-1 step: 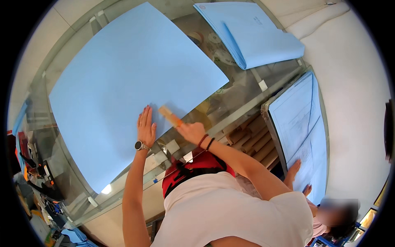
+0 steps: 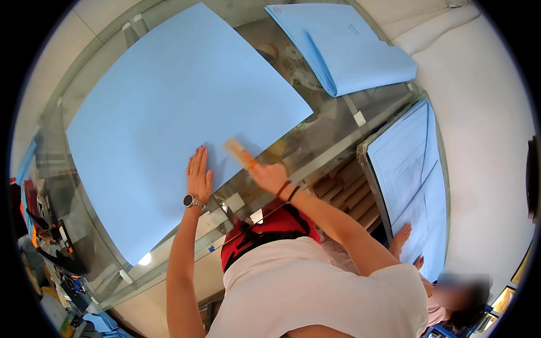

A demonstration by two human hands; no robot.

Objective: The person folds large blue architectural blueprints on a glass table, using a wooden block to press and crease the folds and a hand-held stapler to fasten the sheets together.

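Note:
A large plain blue sheet of paper (image 2: 163, 96) lies spread over the glass tabletop. My left hand (image 2: 198, 173) rests flat on it near the front edge, fingers stretched out, with a watch (image 2: 193, 200) on the wrist. To its right, my right hand (image 2: 269, 177) is closed around a flat tan brush (image 2: 240, 153) with orange by my fingers. The brush tip is over the sheet, close to its front right edge. Blur keeps me from telling whether its end touches the paper.
A folded blue sheet stack (image 2: 352, 50) lies at the back right. Cardboard tubes (image 2: 355, 188) sit below the glass edge (image 2: 315, 169). At right, a co-worker's hand (image 2: 400, 239) rests on blue drawing sheets (image 2: 408, 169). Assorted tools (image 2: 62, 253) crowd the far left.
My right hand and the brush have shifted slightly right and away from me. My left hand stays flat in nearly the same spot.

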